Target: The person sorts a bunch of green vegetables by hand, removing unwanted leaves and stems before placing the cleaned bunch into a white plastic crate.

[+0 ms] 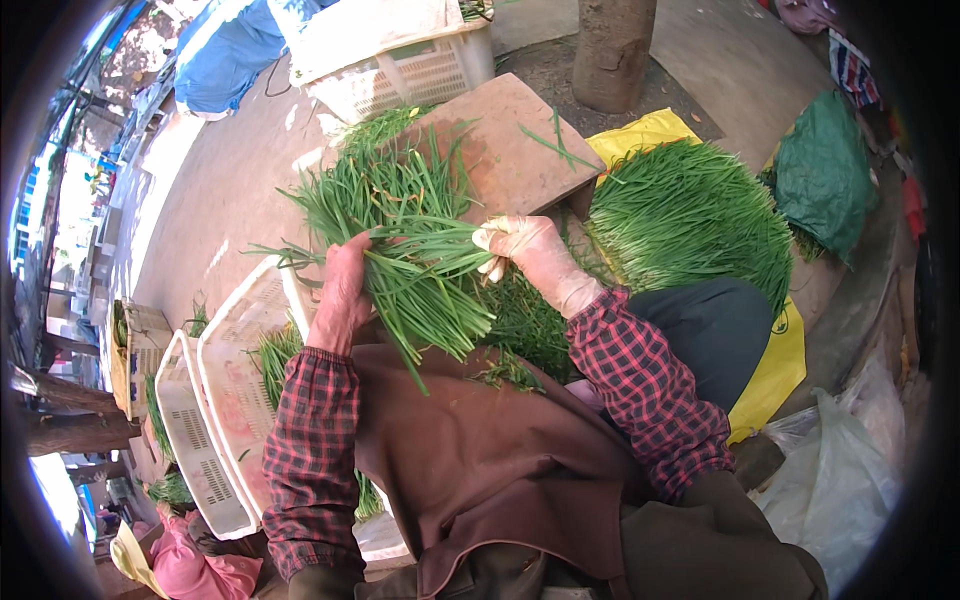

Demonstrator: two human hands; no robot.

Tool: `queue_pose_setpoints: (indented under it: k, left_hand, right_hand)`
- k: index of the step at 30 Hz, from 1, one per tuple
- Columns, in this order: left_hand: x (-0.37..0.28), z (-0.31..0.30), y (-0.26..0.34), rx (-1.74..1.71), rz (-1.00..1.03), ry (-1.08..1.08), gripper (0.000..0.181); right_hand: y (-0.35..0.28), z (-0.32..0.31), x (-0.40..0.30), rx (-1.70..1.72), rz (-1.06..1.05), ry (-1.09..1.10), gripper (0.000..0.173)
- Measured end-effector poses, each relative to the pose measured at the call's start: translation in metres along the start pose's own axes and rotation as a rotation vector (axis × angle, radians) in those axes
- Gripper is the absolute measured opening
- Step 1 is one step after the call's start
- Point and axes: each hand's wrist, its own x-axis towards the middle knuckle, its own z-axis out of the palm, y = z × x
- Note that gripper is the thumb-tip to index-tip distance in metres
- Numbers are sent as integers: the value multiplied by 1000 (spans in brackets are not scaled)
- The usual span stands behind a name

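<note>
My left hand (346,281) is closed around a loose bunch of garlic chives (431,304), whose cut ends fan out over my lap. My right hand (529,244), in a thin pale glove, grips some leaves at the right side of that bunch. Beyond the hands, a heap of chives (390,187) with a few yellowed leaves lies partly on a brown board (510,142). Loose green trimmings (529,322) lie below my right hand, against the brown apron (480,420) over my lap.
A large stack of aligned chives (690,210) rests on yellow sheeting (776,375) at right. White plastic crates (232,360) stand at left, another crate (412,75) beyond the board. A tree trunk (613,52) rises behind. A person in pink (199,559) is at lower left.
</note>
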Motion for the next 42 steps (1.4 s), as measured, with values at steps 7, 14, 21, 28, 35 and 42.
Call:
queue_pose_setpoints:
  k: [7,14,21,28,35,42]
  left_hand:
    - [-28,10,-7,19,94,52,16]
    - [-17,-16,-8,-48,248,222,12]
    - [-8,-23,-15,-21,310,266,17]
    - [-18,-35,3,-66,363,279,20]
    - [-14,-50,4,-58,366,299,21]
    - [-14,-29,-6,-97,331,264,17]
  right_hand:
    - [12,-5,-22,-7,19,64,20]
    - [-6,3,-52,-181,-121,351,17]
    - [20,54,-57,-1020,-750,185,20]
    - [63,12,-57,-1287,-519,309,12]
    - [29,30,-67,-1205,-733,249,19]
    - [27,67,-31,-1547,-1051,234,8]
